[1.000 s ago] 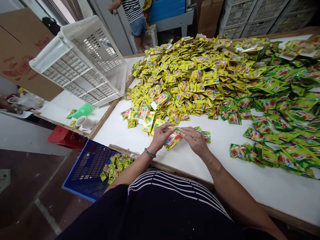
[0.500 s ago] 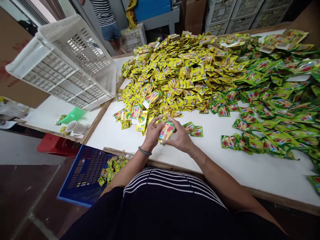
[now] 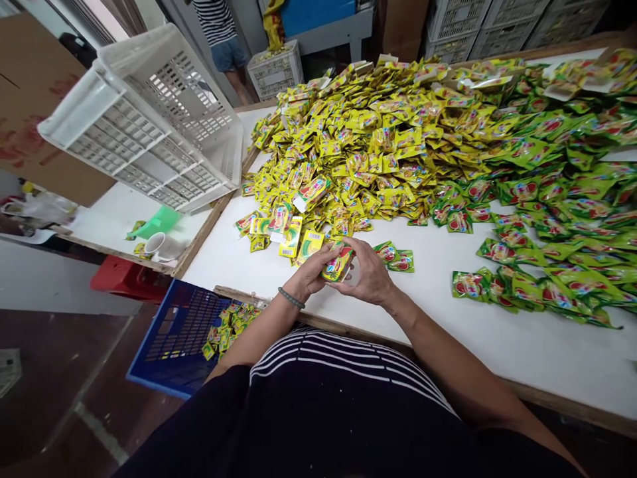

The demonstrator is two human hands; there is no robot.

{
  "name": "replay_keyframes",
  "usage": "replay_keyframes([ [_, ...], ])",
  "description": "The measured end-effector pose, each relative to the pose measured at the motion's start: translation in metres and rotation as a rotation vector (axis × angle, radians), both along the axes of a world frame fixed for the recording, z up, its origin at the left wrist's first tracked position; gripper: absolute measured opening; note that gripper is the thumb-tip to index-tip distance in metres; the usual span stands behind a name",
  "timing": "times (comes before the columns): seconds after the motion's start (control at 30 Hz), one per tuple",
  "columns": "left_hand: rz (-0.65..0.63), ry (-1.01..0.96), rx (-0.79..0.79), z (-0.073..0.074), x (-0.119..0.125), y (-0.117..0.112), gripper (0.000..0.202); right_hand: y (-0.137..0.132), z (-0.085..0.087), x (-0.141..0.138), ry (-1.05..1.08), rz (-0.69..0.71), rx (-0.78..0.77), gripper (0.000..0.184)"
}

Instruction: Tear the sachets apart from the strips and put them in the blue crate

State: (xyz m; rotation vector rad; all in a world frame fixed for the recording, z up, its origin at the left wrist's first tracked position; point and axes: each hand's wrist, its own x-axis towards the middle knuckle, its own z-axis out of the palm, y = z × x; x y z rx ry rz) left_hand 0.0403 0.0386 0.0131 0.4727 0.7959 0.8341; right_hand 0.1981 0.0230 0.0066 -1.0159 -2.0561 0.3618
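Note:
Between my two hands is a small printed box (image 3: 337, 264), green and yellow with a red picture. My left hand (image 3: 313, 271) grips its left side, a beaded bracelet on the wrist. Around its right side close the thumb and fingers of my right hand (image 3: 369, 273). Just left of them, flat yellow boxes (image 3: 309, 247) lie on the white tabletop (image 3: 239, 269). Two green packets (image 3: 393, 255) rest beyond my right hand. Behind stands a big heap of yellow packets (image 3: 343, 153).
Green packets (image 3: 547, 199) spread over the right side. A white crate (image 3: 149, 133) leans tilted at the left, near a white cup (image 3: 163, 247) and a green scoop-like piece (image 3: 158, 222). Below the table edge, a blue crate (image 3: 166, 338) holds small boxes. A person (image 3: 221, 33) stands behind.
The box has been turned between my hands, and its side now faces me more. My left fingers have drawn down along its left edge. The whole view has shifted slightly.

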Motion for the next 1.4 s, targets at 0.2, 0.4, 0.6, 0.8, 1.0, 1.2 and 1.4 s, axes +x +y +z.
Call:
replay_keyframes([
  [0.2, 0.074, -0.083, 0.003, -0.003, -0.003, -0.003, 0.044, -0.002, -0.005, -0.004, 0.006, 0.055, 0.036, 0.088],
  [0.4, 0.276, 0.012, 0.092, 0.000, -0.001, -0.012, 0.063, -0.006, -0.008, -0.012, 0.007, 0.116, 0.066, 0.089],
  [0.6, 0.326, 0.561, 0.267, 0.018, -0.076, -0.030, 0.071, 0.010, -0.012, 0.012, -0.104, -0.054, 0.031, 0.053],
  [0.8, 0.341, 1.832, 0.037, 0.007, -0.226, -0.099, 0.047, 0.036, -0.063, 0.069, -0.409, -0.460, -0.060, 0.051],
  [1.0, 0.221, 2.006, -0.305, -0.036, -0.277, -0.139, 0.054, 0.044, -0.085, 0.070, -0.464, -0.441, -0.461, 0.064],
  [1.2, 0.497, 1.851, 0.346, -0.012, -0.192, -0.064, 0.044, 0.043, -0.074, 0.058, -0.359, -0.442, -0.566, 0.068],
  [1.4, 0.074, 1.665, 0.793, 0.003, -0.053, 0.028, 0.019, 0.041, -0.074, 0.060, -0.338, -0.413, -0.533, 0.059],
])
